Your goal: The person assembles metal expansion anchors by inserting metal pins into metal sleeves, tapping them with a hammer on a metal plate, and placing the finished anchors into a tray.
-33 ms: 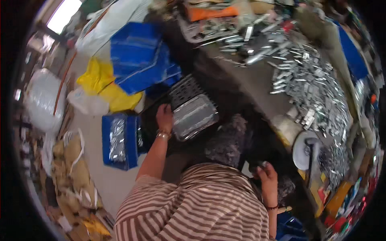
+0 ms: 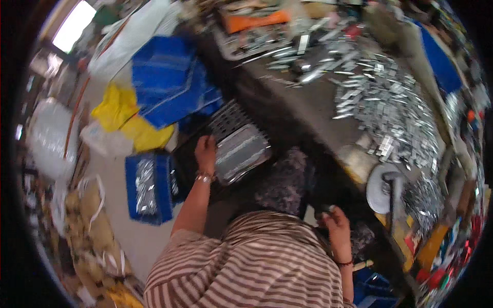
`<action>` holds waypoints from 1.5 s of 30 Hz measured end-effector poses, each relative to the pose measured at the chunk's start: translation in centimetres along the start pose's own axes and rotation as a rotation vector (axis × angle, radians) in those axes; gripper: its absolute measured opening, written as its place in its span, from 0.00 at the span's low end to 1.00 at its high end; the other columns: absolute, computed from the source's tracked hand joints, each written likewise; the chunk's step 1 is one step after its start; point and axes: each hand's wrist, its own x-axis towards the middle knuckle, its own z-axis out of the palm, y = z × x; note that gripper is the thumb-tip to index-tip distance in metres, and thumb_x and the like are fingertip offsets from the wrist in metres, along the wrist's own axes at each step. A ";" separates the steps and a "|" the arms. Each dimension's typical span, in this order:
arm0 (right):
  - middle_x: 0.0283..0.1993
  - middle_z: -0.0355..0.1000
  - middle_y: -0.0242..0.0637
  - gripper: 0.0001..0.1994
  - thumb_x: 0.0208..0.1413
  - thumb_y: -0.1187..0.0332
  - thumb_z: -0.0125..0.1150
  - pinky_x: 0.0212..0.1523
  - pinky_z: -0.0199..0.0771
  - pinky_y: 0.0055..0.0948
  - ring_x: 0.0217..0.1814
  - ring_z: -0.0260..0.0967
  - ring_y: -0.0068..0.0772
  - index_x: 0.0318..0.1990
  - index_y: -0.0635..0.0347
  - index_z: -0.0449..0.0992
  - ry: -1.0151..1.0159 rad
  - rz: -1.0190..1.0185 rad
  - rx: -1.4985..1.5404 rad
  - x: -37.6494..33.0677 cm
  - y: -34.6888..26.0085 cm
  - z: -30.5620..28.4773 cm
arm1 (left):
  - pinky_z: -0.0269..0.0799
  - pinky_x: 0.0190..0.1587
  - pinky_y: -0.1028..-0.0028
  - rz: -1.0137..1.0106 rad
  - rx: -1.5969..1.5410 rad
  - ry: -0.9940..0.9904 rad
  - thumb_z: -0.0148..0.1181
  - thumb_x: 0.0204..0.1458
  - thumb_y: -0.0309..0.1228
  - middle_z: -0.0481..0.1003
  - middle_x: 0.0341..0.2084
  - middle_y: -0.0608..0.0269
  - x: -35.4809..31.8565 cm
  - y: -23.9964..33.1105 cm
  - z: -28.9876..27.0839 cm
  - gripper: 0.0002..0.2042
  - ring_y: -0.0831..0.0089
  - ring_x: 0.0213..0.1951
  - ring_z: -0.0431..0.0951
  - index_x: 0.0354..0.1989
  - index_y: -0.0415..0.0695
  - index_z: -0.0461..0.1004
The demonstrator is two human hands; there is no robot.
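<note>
A black plastic crate (image 2: 233, 115) with a perforated wall stands tilted in front of me. In it lies a flat layer of silvery metal pieces (image 2: 241, 154). At the crate's left side is my left hand (image 2: 206, 154), its fingers bent over the edge; the fingertips are partly hidden. My right hand (image 2: 338, 230) is apart from the crate, low on the right beside my leg. Its fingers are curled, and a small dark thing seems to be at the fingertips, too blurred to name.
Left of the crate stands a blue bin (image 2: 149, 187) with shiny pieces. Beyond are blue sheeting (image 2: 164, 77) and a yellow bag (image 2: 115, 108). The workbench (image 2: 308, 105) at right carries a heap of metal pieces (image 2: 385, 102) and a hammer (image 2: 394, 197) by a white dish (image 2: 377, 190).
The whole view has shifted slightly, so most things appear further left. My left hand stays at the crate's edge, and my right hand remains low with its fingers curled.
</note>
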 end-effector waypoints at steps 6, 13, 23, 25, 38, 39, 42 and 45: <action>0.41 0.79 0.34 0.09 0.67 0.73 0.62 0.44 0.77 0.26 0.41 0.76 0.21 0.51 0.67 0.77 -0.076 -0.102 -0.007 0.7 1.7 -0.4 | 0.70 0.33 0.78 0.300 -0.353 -0.354 0.67 0.64 0.31 0.77 0.27 0.71 -3.9 19.7 5.1 0.07 0.84 0.29 0.72 0.40 0.40 0.80; 0.42 0.79 0.32 0.11 0.67 0.72 0.62 0.44 0.77 0.26 0.42 0.75 0.20 0.54 0.65 0.76 -0.018 -0.114 0.013 -1.0 1.1 -1.3 | 0.78 0.42 0.64 0.722 -0.209 -0.755 0.72 0.54 0.30 0.80 0.36 0.58 -10.8 34.4 12.0 0.13 0.61 0.38 0.81 0.46 0.44 0.80; 0.37 0.75 0.37 0.11 0.67 0.69 0.63 0.43 0.72 0.29 0.39 0.68 0.24 0.50 0.67 0.75 0.120 -0.314 -0.210 -4.7 -2.4 -4.0 | 0.77 0.38 0.62 0.820 0.208 -0.802 0.69 0.52 0.31 0.81 0.31 0.61 -11.6 37.8 15.6 0.24 0.61 0.33 0.83 0.59 0.47 0.73; 0.36 0.73 0.39 0.10 0.67 0.69 0.64 0.42 0.73 0.29 0.38 0.67 0.24 0.50 0.66 0.75 0.161 -0.320 -0.248 -6.1 -4.2 -5.0 | 0.76 0.35 0.62 0.773 0.169 -0.836 0.69 0.52 0.27 0.79 0.29 0.60 -11.2 38.7 15.2 0.23 0.62 0.30 0.81 0.58 0.44 0.73; 0.36 0.75 0.42 0.07 0.54 0.71 0.70 0.40 0.77 0.45 0.41 0.76 0.51 0.39 0.57 0.81 1.043 -0.599 -0.875 -4.3 -9.5 -16.7 | 0.70 0.35 0.73 0.722 -0.140 -0.949 0.67 0.53 0.20 0.74 0.34 0.63 -10.6 35.9 14.7 0.13 0.75 0.30 0.71 0.47 0.39 0.78; 0.36 0.75 0.42 0.07 0.54 0.71 0.70 0.40 0.77 0.45 0.41 0.76 0.51 0.39 0.57 0.81 1.039 -0.601 -0.874 -3.4 -9.7 -18.1 | 0.69 0.35 0.74 0.582 -0.205 -0.965 0.67 0.53 0.19 0.74 0.33 0.64 -10.7 36.2 14.0 0.12 0.77 0.30 0.70 0.46 0.38 0.79; 0.37 0.73 0.40 0.04 0.51 0.73 0.66 0.42 0.77 0.44 0.44 0.75 0.48 0.35 0.55 0.80 1.182 -0.654 -1.133 -0.8 -10.3 -21.6 | 0.68 0.35 0.76 0.749 -0.150 -0.961 0.67 0.52 0.19 0.74 0.33 0.65 -10.3 37.3 11.5 0.08 0.79 0.30 0.69 0.41 0.36 0.80; 0.39 0.73 0.39 0.02 0.51 0.72 0.62 0.45 0.77 0.43 0.47 0.75 0.45 0.32 0.54 0.80 1.134 -0.529 -1.487 0.9 -10.0 -24.5 | 0.70 0.35 0.74 0.835 -0.149 -0.989 0.66 0.53 0.19 0.74 0.34 0.62 -10.2 37.4 10.9 0.06 0.75 0.30 0.73 0.39 0.36 0.80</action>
